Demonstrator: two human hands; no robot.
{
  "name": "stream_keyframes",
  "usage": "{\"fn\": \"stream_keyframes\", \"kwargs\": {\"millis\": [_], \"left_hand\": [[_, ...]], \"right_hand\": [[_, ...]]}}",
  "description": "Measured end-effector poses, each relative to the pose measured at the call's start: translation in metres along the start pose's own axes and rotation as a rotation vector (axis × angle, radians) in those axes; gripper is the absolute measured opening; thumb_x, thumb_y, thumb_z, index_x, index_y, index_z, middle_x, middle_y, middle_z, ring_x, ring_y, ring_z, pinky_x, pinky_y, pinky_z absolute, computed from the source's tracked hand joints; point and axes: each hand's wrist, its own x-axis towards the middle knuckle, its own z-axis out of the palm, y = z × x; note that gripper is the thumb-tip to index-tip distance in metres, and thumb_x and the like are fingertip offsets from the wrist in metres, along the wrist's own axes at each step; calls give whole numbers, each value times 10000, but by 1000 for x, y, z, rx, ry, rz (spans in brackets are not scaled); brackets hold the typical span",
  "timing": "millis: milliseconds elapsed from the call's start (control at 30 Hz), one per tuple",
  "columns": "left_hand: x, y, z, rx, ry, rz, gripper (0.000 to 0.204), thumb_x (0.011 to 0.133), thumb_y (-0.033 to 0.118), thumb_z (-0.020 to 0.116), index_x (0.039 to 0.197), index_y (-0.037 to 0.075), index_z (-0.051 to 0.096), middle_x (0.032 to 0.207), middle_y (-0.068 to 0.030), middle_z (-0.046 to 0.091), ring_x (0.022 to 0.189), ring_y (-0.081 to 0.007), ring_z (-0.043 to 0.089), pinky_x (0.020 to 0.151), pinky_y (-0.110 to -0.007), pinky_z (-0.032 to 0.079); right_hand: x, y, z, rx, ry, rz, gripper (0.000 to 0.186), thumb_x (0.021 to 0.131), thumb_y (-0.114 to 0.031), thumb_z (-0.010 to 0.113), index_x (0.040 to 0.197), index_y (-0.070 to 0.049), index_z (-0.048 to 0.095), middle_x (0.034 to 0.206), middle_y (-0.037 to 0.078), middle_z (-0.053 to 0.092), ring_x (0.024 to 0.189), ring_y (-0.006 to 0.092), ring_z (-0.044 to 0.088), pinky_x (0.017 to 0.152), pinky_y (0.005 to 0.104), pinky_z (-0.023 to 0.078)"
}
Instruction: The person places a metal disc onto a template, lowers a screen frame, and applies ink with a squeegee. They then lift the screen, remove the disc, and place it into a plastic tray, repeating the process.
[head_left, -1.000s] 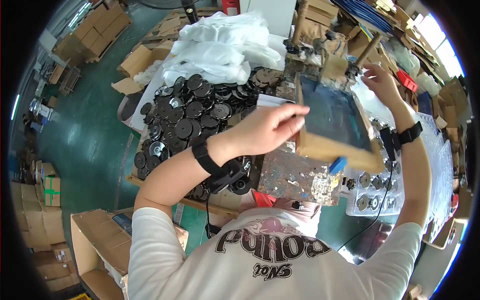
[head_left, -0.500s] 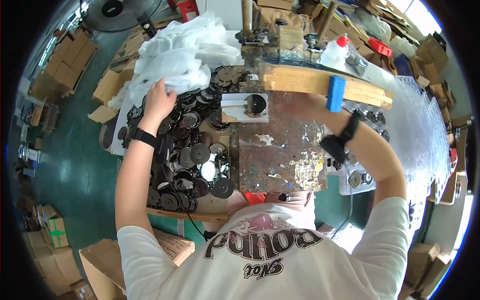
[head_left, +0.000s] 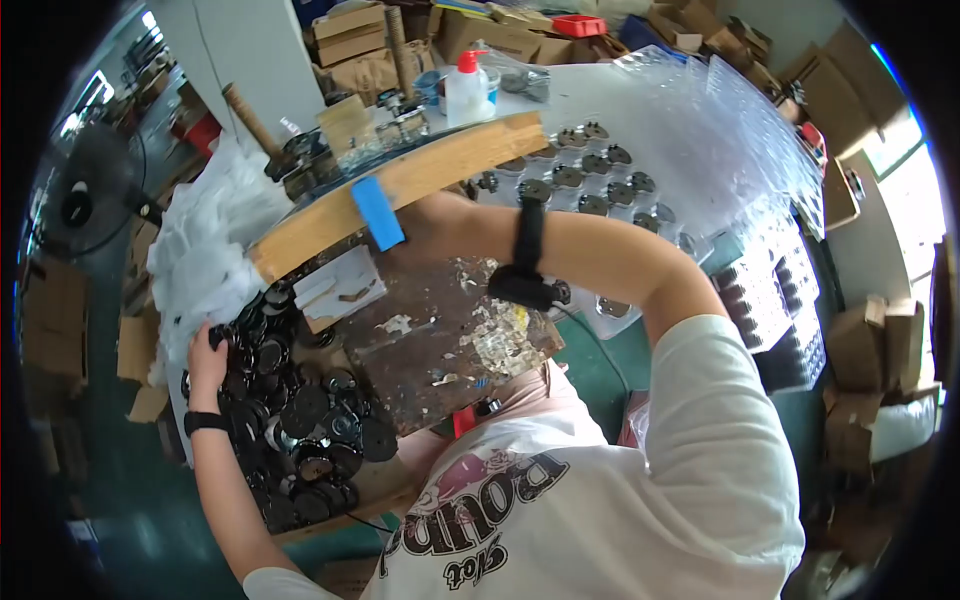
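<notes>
My left hand (head_left: 207, 360) is at the far left edge of a heap of black round discs (head_left: 305, 410), beside a pile of thin white plastic bags (head_left: 205, 235). Its thumb and finger close around a small black disc (head_left: 218, 336). My right hand (head_left: 432, 222) reaches in beneath a wooden bar (head_left: 420, 175) with a blue block (head_left: 377, 213) on it. It is blurred, and its fingers are hidden. Left of that hand, a white rectangular plate (head_left: 340, 288) lies on the stained work board (head_left: 430, 350), with no disc on it.
Clear trays of dark round parts (head_left: 592, 165) cover the right of the table, with stacked clear plastic trays (head_left: 690, 130) beyond. A white bottle with a red pump (head_left: 467, 90) stands behind the bar. A fan (head_left: 85, 200) is at the far left; cardboard boxes surround the table.
The view has turned to the right. The black disc that lay on the white plate is gone from it. My left hand has come from the white bags down to the disc heap.
</notes>
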Motion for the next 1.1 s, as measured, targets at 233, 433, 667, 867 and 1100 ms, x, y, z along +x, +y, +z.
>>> {"fn": "stream_keyframes", "kwargs": {"millis": [233, 433, 667, 867, 1100], "left_hand": [[-4, 33, -29, -94, -33, -59, 461, 768, 181, 684, 1177, 32, 529, 1145, -198, 537, 1026, -346, 533, 873, -397, 441], [-4, 17, -34, -127, -55, -59, 319, 745, 139, 704, 1022, 32, 588, 1008, -169, 589, 901, -294, 581, 796, -368, 462], [-19, 41, -38, -619, -114, 53, 186, 801, 66, 656, 960, -4, 590, 899, -66, 634, 851, -141, 593, 757, -261, 472], [-24, 184, -66, -864, -355, 31, 343, 816, 142, 666, 1103, 52, 501, 1003, -47, 607, 773, -109, 574, 597, -261, 487], [-9, 251, -28, -756, -239, 356, 392, 802, 161, 641, 1159, 35, 541, 1024, -130, 613, 870, -212, 613, 694, -344, 496]], "right_hand": [[-141, 134, -78, -127, 87, 392, 357, 726, -312, 661, 947, -33, 637, 902, 163, 634, 889, 314, 596, 788, 393, 476], [-239, 244, -86, -262, 92, 689, 330, 661, -237, 635, 921, -36, 653, 734, 157, 653, 717, 323, 631, 702, 419, 503], [-250, 265, -85, -209, 129, 836, 366, 709, -239, 648, 1014, -36, 641, 923, 167, 660, 885, 314, 627, 784, 390, 491], [-196, 206, -98, -216, 272, 573, 342, 757, -212, 628, 1045, -30, 627, 940, 172, 651, 898, 274, 626, 795, 365, 486], [-115, 83, -129, 55, 372, 315, 302, 776, -142, 621, 1047, -7, 613, 953, 140, 643, 894, 228, 608, 804, 307, 466]]}}
